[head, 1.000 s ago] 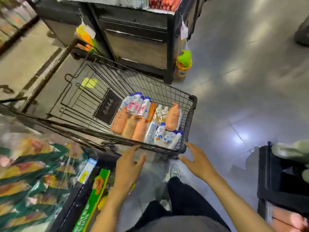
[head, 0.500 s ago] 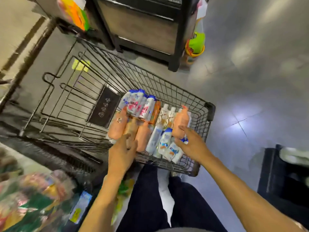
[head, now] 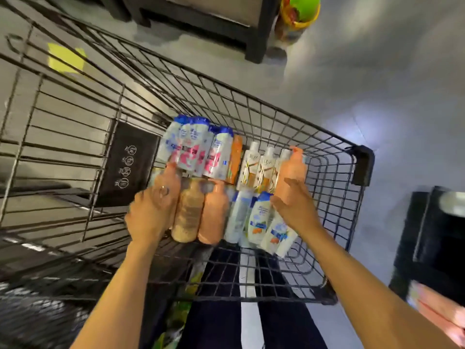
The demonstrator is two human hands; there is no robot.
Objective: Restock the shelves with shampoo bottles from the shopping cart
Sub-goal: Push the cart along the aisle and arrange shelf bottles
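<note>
Your left hand [head: 148,219] fingers wrap the leftmost peach bottle [head: 166,181]. Right hand [head: 296,209] fingers grip the peach pump bottle [head: 293,170]. Both bottles are inside the wire shopping cart [head: 334,147].

The shopping cart [head: 362,165] is open on top, so the way in from above is free. Its wire walls bar the near, right and far sides. The shampoo bottles [head: 216,157] lie packed at the right end, touching. Left of the black placard [head: 125,165], the wire floor is bare.
</note>
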